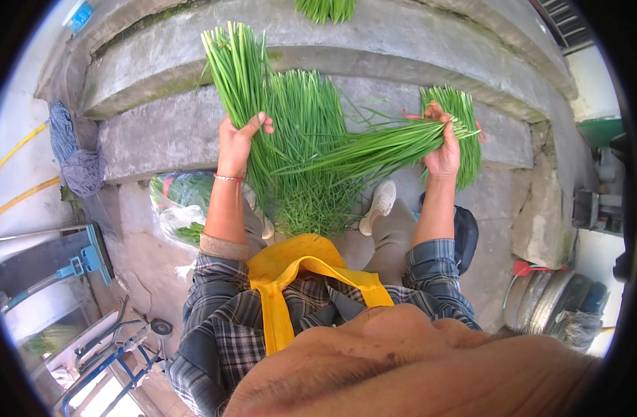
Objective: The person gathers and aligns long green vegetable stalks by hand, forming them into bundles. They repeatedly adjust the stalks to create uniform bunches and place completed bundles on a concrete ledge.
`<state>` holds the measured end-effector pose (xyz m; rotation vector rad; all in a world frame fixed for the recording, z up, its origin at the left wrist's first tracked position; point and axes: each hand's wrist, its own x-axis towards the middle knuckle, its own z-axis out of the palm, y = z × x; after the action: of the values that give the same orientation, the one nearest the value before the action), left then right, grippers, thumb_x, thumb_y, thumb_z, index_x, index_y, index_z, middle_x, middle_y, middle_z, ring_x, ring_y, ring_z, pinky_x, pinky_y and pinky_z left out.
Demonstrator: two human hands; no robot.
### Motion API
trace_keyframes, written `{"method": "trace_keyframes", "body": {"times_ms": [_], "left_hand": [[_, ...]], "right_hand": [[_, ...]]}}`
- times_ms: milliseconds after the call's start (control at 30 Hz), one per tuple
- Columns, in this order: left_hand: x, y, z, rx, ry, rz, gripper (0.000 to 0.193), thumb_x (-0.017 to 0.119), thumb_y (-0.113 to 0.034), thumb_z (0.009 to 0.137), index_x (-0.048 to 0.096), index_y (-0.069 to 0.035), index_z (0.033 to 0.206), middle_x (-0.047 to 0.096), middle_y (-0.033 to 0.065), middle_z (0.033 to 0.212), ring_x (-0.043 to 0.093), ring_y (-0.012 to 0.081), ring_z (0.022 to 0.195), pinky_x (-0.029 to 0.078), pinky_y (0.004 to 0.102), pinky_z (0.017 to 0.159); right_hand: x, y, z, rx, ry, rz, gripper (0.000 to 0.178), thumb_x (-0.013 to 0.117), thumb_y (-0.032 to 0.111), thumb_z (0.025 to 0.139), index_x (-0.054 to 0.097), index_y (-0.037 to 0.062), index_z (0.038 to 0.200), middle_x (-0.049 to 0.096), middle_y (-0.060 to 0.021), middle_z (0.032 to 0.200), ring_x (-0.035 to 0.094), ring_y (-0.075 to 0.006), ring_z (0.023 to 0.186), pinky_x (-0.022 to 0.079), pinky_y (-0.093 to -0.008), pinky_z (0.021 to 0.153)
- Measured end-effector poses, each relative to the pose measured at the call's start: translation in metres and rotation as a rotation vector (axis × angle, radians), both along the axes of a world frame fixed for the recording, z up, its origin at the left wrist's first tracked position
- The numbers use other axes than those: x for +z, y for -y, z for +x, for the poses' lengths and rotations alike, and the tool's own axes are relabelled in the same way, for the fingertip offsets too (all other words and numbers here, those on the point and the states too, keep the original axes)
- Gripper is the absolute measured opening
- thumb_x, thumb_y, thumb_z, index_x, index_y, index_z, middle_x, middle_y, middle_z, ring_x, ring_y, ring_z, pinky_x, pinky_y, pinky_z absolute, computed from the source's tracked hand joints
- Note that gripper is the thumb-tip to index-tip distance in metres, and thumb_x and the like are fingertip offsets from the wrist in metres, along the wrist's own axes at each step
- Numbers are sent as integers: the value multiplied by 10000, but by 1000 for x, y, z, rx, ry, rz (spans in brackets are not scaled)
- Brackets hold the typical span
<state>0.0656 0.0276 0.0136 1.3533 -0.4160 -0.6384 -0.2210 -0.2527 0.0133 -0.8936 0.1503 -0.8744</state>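
Observation:
My left hand (238, 141) is closed round an upright bunch of green Chinese chives (233, 73), its cut ends pointing away from me. In my right hand (442, 149) a second bunch of chives (395, 144) is gripped near its pale ends, and its leaves trail left across the pile. Between the hands lies a broad heap of loose chives (302, 111) on the concrete step, with short tangled bits (311, 208) at its near edge. Just beyond my right hand rests a bundle of chives (461, 115) with red ties beside it.
Concrete steps (318, 42) rise ahead, with more chives (325, 8) on an upper one. A clear plastic bag (183, 208) of greens sits at left, near a grey mop head (82, 167) and a blue squeegee (89, 258). Rolled material (551, 295) stands at right.

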Motion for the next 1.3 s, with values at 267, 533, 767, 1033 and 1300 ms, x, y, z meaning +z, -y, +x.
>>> {"method": "trace_keyframes", "body": {"times_ms": [267,533,767,1033,1300], "left_hand": [[-11,21,-30,-137,-56,-68,245,737,-63,845,605,-19,1046,653,38,869,596,107,680,503,250,582],[-10,50,-81,-201,-199,-171,320,740,24,799,590,-22,1078,688,67,968,596,84,691,484,228,555],[-21,50,-86,-141,-116,-89,237,739,28,793,600,-12,981,664,35,830,550,71,565,450,221,491],[1,31,-60,-154,-138,-110,166,753,-41,812,634,-18,925,665,58,758,526,83,540,413,223,487],[11,22,-47,-97,-49,-93,133,723,-43,824,643,3,919,682,83,783,512,83,549,422,232,524]], "right_hand": [[1,-11,11,61,-49,193,190,624,260,951,600,78,999,615,-166,1169,602,-233,960,500,-409,896],[8,-71,58,287,-480,112,243,637,202,922,608,15,1076,675,-209,1071,601,-186,710,518,-330,650],[18,-89,63,400,-596,-56,300,655,193,913,644,-21,1123,698,-133,1069,581,-148,675,497,-311,665],[7,-3,2,294,164,98,326,725,334,878,572,94,1037,421,69,643,403,-68,574,318,-246,621],[20,26,-48,207,609,247,231,630,249,959,579,92,1120,435,61,630,403,-52,540,364,-242,625]]}}
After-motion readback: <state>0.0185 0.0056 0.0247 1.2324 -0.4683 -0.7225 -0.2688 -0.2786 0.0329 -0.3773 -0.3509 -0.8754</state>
